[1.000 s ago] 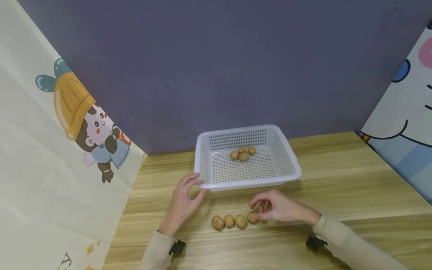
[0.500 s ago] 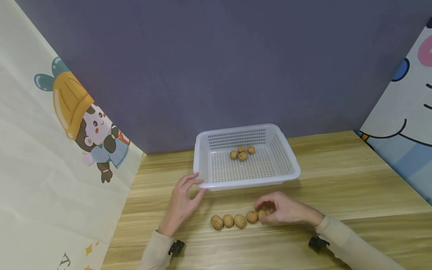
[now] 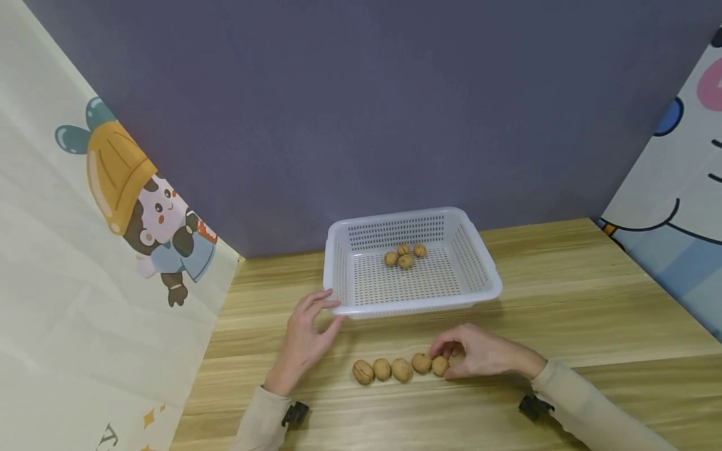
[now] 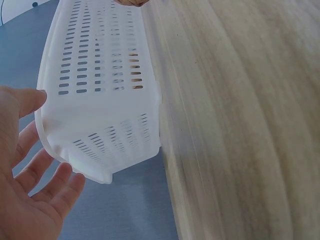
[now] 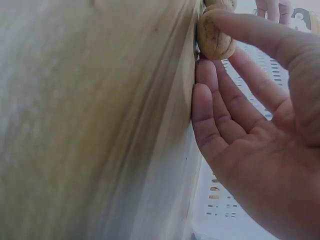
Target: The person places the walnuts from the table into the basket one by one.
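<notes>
A row of several walnuts (image 3: pixel 402 370) lies on the wooden table in front of a white perforated plastic basket (image 3: pixel 417 309). At the row's right end, my right hand (image 3: pixel 479 352) holds the last walnut (image 5: pixel 215 37) between thumb and fingers; it stays down on the table beside its neighbour. The other fingers of that hand curl loosely near the tabletop. My left hand (image 3: pixel 307 338) grips the basket's front left corner, thumb (image 4: pixel 32 101) against the rim and fingers round the other side. Inside the basket, several more walnuts (image 3: pixel 405 260) sit in a cluster towards the back.
A dark blue-grey wall (image 3: pixel 361 125) rises right behind the basket. Pale panels with cartoon prints (image 3: pixel 169 213) flank the table (image 3: pixel 564 282) on both sides. A small black device (image 3: pixel 295 414) sits on each wrist.
My right hand has shifted slightly right along the row, and the end walnut, partly covered before, now shows more fully. The left hand and basket have stayed put.
</notes>
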Tool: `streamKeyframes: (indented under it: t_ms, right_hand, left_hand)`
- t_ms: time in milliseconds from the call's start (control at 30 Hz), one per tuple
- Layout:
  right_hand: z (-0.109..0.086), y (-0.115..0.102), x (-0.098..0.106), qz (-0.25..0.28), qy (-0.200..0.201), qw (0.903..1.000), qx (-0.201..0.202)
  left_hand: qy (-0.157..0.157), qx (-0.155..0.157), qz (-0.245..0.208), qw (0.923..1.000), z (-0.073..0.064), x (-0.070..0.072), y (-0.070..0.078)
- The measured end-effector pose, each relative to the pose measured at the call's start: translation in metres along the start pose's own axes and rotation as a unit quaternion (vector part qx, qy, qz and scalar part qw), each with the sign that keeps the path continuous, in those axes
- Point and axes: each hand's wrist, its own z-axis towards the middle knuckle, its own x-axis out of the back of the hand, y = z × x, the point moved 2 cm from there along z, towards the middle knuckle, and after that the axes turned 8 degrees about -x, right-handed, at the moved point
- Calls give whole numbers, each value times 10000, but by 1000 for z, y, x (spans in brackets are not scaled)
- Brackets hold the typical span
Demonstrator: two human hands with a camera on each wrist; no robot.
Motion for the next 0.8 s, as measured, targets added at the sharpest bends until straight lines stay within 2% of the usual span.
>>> streamKeyframes:
  t_ms: [200, 500, 800]
  right_hand:
    - [0, 0, 0, -38, 39, 9999, 154]
    - [-1, -4, 4, 77, 26, 9998, 178]
    - [-6, -29, 28, 184, 13, 9993, 313]
  left_hand:
    - [4, -10, 23, 10000, 0, 0, 0]
    - [19, -16, 48, 10000, 0, -1, -1]
    - [-7, 26, 37, 10000, 0, 1, 1]
